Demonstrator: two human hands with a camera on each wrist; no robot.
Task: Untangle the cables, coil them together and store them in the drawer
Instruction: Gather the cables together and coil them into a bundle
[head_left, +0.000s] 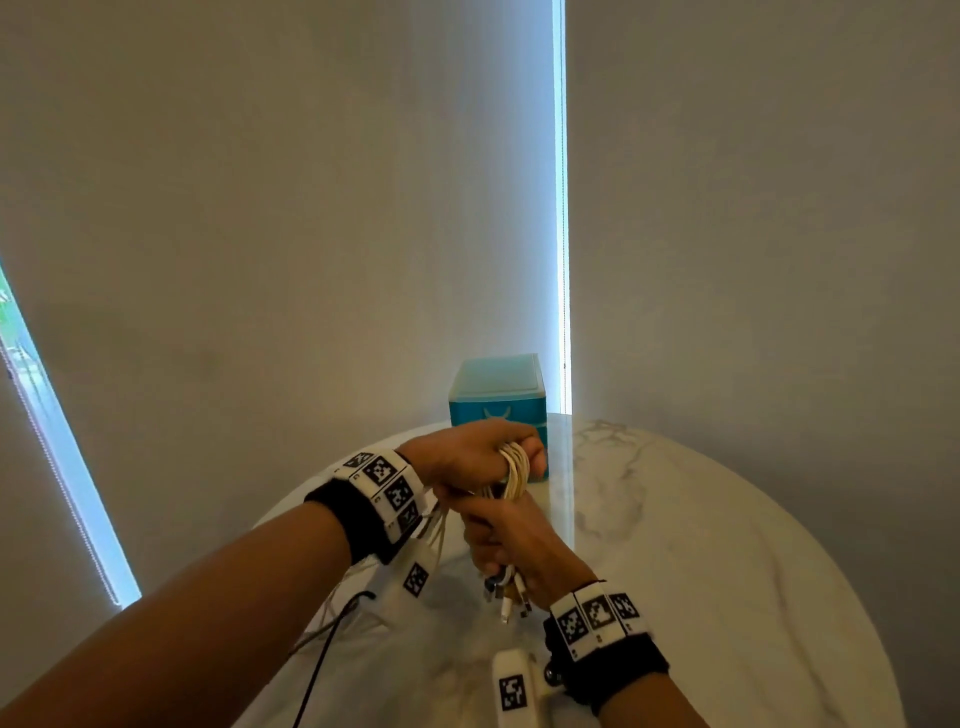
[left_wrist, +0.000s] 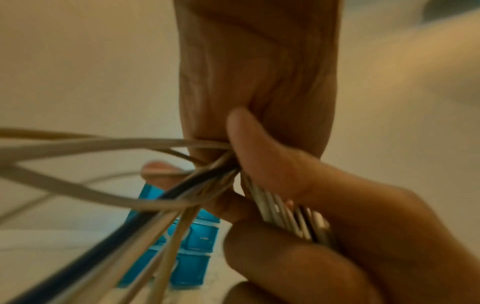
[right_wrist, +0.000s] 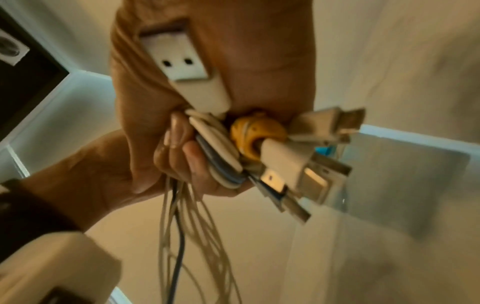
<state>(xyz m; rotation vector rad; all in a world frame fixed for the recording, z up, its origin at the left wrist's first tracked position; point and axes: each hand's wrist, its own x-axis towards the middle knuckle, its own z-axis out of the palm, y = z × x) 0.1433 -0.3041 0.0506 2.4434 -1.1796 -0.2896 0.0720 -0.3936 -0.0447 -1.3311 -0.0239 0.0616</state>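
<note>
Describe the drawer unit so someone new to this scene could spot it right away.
Start at the round white marble table and follow it to its far edge by the pale blinds. There, just beyond the hands holding the cable bundle, stands the small blue drawer unit. It is the only boxy, brightly coloured thing on the table.

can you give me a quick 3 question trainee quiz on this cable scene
1. True or false: both hands grip the cables.
2. Multiple choice: the blue drawer box stands A) on the floor, B) on the table beyond the hands, C) in the right hand.
3. Fill in: one cable among the pale ones is ____.

Key:
1. True: the left hand holds the looped cables and the right hand grips the plug ends.
2. B: the drawer box stands on the table.
3. Black: the black cable runs with the pale ones.
</note>
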